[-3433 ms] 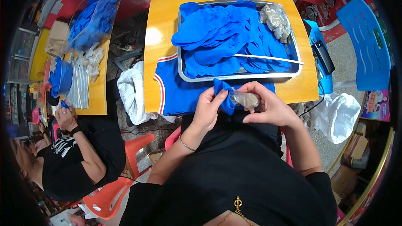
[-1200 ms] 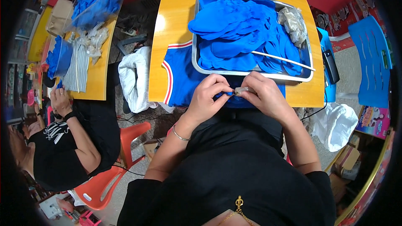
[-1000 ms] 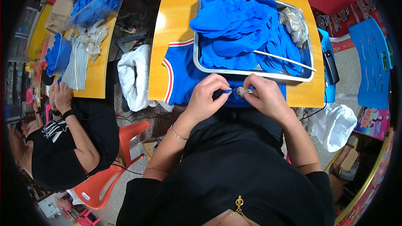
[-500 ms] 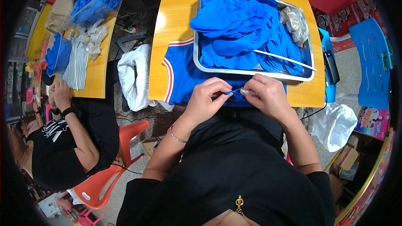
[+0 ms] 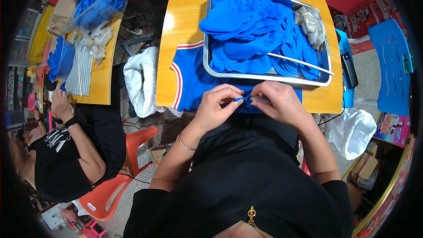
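My left hand pinches a small blue cloth piece between thumb and fingertips. Close beside it, my right hand is closed in a pinch at the other side of this piece. A small whitish, translucent bit shows at the right fingertips; its kind is too small to make out. Under both hands lies a blue jersey with red and white trim, spread on the yellow table. Just beyond, a metal tray bears a heap of flat blue cloth pieces.
A pale stick rests across the tray's near right side, with a clear plastic bag in its corner. On the left, a co-worker sits at another table with a blue bowl. White sacks flank my table.
My right hand has moved left, bringing its fingertips with the whitish bit up against the blue piece. My left hand stays nearly still. The co-worker's hands have shifted.
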`<state>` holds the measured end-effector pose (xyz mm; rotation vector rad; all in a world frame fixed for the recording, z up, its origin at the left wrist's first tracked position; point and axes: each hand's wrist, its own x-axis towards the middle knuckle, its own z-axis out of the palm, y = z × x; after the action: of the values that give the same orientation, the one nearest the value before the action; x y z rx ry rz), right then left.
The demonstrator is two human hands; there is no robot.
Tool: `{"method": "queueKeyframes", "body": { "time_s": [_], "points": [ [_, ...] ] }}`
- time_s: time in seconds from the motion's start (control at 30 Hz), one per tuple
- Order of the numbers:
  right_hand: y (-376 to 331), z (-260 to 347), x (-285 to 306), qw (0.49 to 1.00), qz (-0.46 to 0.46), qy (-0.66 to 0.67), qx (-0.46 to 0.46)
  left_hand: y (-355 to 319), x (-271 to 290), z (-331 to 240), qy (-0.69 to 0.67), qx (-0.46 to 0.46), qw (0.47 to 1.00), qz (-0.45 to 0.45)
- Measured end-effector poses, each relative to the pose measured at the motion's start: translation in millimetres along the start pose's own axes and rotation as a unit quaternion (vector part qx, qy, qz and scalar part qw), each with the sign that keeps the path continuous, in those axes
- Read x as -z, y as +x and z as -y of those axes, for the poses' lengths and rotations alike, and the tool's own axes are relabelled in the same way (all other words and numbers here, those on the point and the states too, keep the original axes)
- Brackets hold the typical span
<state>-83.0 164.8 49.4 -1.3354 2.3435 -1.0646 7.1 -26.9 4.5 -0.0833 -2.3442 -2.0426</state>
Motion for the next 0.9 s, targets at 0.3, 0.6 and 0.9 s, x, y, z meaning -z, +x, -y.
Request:
{"method": "queueKeyframes", "body": {
  "time_s": [0.3,0.6,0.9],
  "points": [
    [2.4,2.3,-3.4,0.999,0.018,-0.016,0.023,-1.3,-1.3,-0.9,-0.003,-0.021,1.0,-0.006],
    [10.8,12.7,5.7,0.996,0.072,-0.037,0.023,-2.4,1.7,2.7,-0.005,-0.012,1.0,-0.003],
    [23.2,24.2,-11.1,0.97,0.102,-0.222,0.002,-2.8,0.8,8.3,-0.043,-0.03,0.999,-0.013]
  ]
}}
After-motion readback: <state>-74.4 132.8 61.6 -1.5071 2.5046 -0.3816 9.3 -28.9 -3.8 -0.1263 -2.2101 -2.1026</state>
